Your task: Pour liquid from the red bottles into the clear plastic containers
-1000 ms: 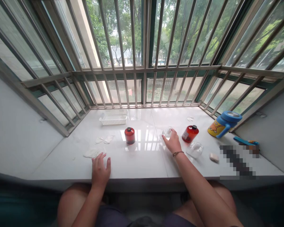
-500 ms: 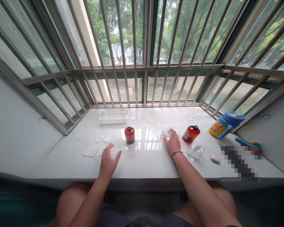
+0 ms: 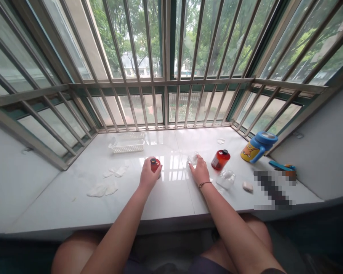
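Observation:
My left hand [image 3: 149,174] is wrapped round a small red bottle with a black cap [image 3: 155,163] that stands on the white windowsill [image 3: 171,198]. My right hand [image 3: 199,171], with a bracelet on its wrist, is closed on a small clear glass [image 3: 193,158] to the right of that bottle. A second red bottle [image 3: 220,159] leans just right of my right hand, and a clear plastic cup [image 3: 226,178] lies beside my wrist.
A white mesh basket [image 3: 127,142] sits at the back left. Crumpled white tissues [image 3: 103,186] lie at the left. A blue and yellow mug [image 3: 255,146], a small white lump [image 3: 247,186] and a blue tool [image 3: 280,166] are at the right. Metal window bars [image 3: 165,76] close off the back.
My left hand has lifted off the front of the sill and moved forward and right onto the small red bottle. My right hand has stayed on the glass. The view has shifted a little.

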The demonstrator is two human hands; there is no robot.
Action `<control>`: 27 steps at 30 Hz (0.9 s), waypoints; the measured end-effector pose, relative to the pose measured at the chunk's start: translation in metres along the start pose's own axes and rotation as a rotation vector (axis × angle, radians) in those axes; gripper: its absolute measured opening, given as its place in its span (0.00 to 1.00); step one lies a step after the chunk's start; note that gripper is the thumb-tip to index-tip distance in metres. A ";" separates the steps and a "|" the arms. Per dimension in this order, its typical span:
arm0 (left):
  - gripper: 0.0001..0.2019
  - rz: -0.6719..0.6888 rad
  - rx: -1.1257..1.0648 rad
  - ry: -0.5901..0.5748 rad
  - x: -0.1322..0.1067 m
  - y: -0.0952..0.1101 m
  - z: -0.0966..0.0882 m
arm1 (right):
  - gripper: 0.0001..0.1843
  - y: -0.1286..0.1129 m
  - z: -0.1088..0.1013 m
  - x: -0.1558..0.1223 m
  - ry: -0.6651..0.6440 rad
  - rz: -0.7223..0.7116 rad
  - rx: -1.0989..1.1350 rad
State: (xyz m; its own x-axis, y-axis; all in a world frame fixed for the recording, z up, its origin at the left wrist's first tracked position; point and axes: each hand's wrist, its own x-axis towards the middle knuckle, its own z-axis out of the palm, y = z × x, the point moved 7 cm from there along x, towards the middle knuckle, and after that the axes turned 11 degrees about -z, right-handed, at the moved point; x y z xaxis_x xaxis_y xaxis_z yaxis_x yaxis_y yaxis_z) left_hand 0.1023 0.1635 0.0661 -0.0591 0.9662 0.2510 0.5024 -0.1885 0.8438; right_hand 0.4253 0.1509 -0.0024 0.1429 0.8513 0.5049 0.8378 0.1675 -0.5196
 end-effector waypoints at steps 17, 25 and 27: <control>0.25 0.300 -0.163 -0.257 -0.090 0.072 0.101 | 0.26 -0.054 0.006 0.077 -0.690 -0.139 0.369; 0.25 0.289 -0.165 -0.264 -0.090 0.068 0.104 | 0.23 -0.010 -0.081 0.120 -0.476 -0.014 -0.037; 0.26 0.281 -0.170 -0.264 -0.089 0.069 0.109 | 0.28 0.017 -0.111 0.127 -0.375 0.091 -0.206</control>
State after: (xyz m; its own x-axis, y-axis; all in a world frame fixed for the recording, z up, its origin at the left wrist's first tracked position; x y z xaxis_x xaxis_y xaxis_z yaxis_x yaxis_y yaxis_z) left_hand 0.2363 0.0834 0.0500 0.2942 0.8806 0.3714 0.3170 -0.4565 0.8313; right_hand 0.5166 0.2064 0.1291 0.0515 0.9860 0.1584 0.9237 0.0133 -0.3828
